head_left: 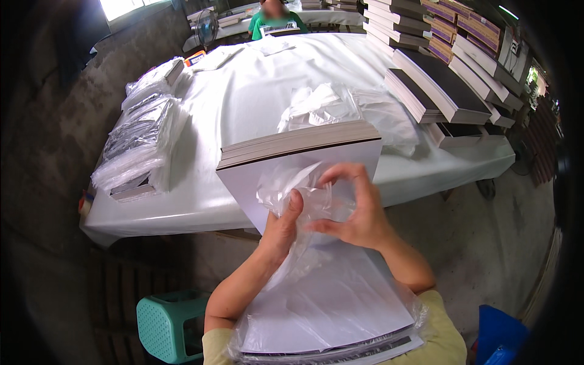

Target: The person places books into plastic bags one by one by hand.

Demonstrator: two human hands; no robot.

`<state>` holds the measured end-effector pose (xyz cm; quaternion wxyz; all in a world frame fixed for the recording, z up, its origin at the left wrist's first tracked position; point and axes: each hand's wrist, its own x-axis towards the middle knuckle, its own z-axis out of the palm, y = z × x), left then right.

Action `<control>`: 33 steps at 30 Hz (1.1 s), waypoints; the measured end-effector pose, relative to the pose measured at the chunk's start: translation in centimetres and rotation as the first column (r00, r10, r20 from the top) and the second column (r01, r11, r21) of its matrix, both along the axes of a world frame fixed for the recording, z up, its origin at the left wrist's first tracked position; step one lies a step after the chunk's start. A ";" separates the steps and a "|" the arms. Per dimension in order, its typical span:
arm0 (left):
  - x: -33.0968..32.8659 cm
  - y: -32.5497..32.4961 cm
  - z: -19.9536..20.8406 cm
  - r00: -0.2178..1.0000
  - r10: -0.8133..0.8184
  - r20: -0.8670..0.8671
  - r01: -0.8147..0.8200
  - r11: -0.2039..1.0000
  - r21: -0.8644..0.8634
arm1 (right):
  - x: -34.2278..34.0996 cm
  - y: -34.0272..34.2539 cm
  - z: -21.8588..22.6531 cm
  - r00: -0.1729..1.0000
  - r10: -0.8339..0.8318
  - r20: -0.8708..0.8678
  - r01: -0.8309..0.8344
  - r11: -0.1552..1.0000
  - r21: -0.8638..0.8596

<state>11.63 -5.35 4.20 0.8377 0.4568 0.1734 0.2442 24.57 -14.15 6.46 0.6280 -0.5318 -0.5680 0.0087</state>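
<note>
Crumpled clear plastic bag (310, 198) is bunched between my two hands. My left hand (283, 231) grips it with the thumb raised. The fingers and thumb of my right hand (359, 213) curve apart around the bag's other side, with film across them. Behind the bag, a thick stack of flat boards (304, 143) with a white face leans at the table's near edge. Closer to me, a flat white-faced stack (328, 304) in clear plastic rests against my body, its dark-lined edge toward me. I cannot tell whether the bunched bag joins this wrapping.
A white-covered table (243, 109) spreads ahead. Plastic-wrapped stacks (143, 128) line its left side; dark-topped stacks (444, 85) rise at right. Loose plastic bags (322, 106) lie mid-table. A green stool (164, 325) stands lower left. Across the table sits a person in green (258, 23).
</note>
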 end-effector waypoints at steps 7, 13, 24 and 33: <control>-0.8 -0.8 0.7 0.980 -0.005 -0.200 0.060 0.961 0.269 | 0.4 0.1 -0.1 0.922 0.017 -0.386 -0.062 0.993 -0.105; -0.6 -0.3 0.3 0.993 0.050 -0.110 -0.051 0.999 -0.009 | 0.8 1.0 -1.6 0.913 0.179 -0.368 -0.194 0.981 -0.005; -1.2 0.2 0.6 0.986 0.083 -0.145 -0.100 0.989 -0.113 | 0.1 1.5 -0.3 0.989 -0.036 -0.142 0.030 0.998 -0.048; -1.5 0.2 0.6 0.973 0.039 -0.228 -0.015 0.994 0.109 | 1.1 0.7 1.1 0.954 0.180 -0.238 -0.232 0.949 -0.214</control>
